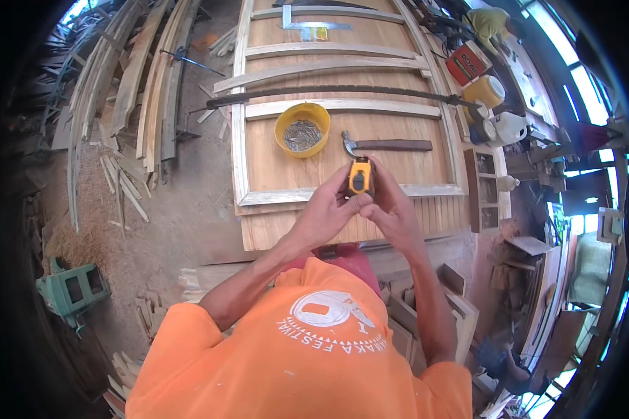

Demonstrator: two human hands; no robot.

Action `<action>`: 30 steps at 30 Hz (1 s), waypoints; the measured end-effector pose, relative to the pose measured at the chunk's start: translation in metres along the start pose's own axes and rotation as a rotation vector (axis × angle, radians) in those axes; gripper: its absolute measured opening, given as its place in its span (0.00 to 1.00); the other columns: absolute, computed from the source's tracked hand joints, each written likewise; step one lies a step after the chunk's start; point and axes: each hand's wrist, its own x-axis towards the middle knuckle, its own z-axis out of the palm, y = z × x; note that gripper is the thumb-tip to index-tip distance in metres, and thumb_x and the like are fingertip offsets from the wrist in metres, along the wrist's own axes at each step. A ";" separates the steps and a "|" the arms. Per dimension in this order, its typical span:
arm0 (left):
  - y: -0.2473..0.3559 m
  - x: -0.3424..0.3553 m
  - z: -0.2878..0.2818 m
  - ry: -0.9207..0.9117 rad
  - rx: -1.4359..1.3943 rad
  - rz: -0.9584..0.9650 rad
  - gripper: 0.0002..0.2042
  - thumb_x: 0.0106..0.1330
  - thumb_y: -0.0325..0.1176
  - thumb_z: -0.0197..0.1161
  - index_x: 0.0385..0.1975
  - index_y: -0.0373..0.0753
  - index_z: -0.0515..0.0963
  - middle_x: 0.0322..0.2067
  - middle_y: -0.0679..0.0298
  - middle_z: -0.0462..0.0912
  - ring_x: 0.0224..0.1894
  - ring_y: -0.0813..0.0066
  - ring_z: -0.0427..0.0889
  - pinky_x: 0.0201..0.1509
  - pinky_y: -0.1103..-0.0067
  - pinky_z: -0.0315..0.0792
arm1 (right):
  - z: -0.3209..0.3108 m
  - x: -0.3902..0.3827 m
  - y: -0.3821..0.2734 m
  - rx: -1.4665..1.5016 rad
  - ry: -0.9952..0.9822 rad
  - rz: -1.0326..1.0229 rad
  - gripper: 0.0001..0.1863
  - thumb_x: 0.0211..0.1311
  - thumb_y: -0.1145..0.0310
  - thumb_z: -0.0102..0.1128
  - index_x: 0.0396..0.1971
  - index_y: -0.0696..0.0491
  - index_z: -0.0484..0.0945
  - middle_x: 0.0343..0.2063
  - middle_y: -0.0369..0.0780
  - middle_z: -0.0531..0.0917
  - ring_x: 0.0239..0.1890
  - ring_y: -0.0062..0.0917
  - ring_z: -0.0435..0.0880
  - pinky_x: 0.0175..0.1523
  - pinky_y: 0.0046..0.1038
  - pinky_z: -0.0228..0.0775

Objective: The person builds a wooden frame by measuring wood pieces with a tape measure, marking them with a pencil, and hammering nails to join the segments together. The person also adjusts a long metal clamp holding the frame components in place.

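Left fingers (335, 184) and right fingers (388, 182) hold a yellow tape measure (360, 175).

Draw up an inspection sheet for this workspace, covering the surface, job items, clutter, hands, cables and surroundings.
Surface: wooden panel crossed by pale slats.
Job's things: yellow tape measure in hand; claw hammer and yellow bucket of nails on the panel; metal square at the far end.
Clutter: offcuts and sawdust on the floor.
Hands: left and right both grip the tape measure.
Cables: nothing seen on the panel.
Surroundings: planks at left; another person at upper right.
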 end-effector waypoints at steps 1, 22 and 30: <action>-0.002 -0.003 0.000 0.000 -0.006 -0.002 0.24 0.79 0.33 0.63 0.69 0.32 0.66 0.51 0.60 0.82 0.53 0.76 0.80 0.59 0.75 0.76 | -0.001 0.003 0.001 -0.015 0.002 0.012 0.51 0.66 0.66 0.76 0.81 0.56 0.50 0.71 0.45 0.69 0.68 0.29 0.73 0.72 0.32 0.66; 0.008 0.031 -0.032 -0.062 0.104 -0.202 0.14 0.73 0.34 0.71 0.50 0.31 0.83 0.45 0.63 0.87 0.48 0.79 0.85 0.54 0.80 0.79 | -0.015 0.003 -0.014 -0.581 -0.058 -0.079 0.43 0.59 0.62 0.79 0.72 0.55 0.68 0.49 0.46 0.83 0.51 0.36 0.83 0.60 0.35 0.75; -0.027 0.004 -0.064 -0.030 -0.062 -0.278 0.09 0.71 0.31 0.73 0.39 0.37 0.78 0.37 0.67 0.84 0.40 0.84 0.82 0.44 0.83 0.76 | -0.017 0.004 -0.017 -0.695 -0.148 0.279 0.22 0.64 0.62 0.67 0.56 0.54 0.78 0.33 0.44 0.81 0.37 0.30 0.80 0.47 0.31 0.72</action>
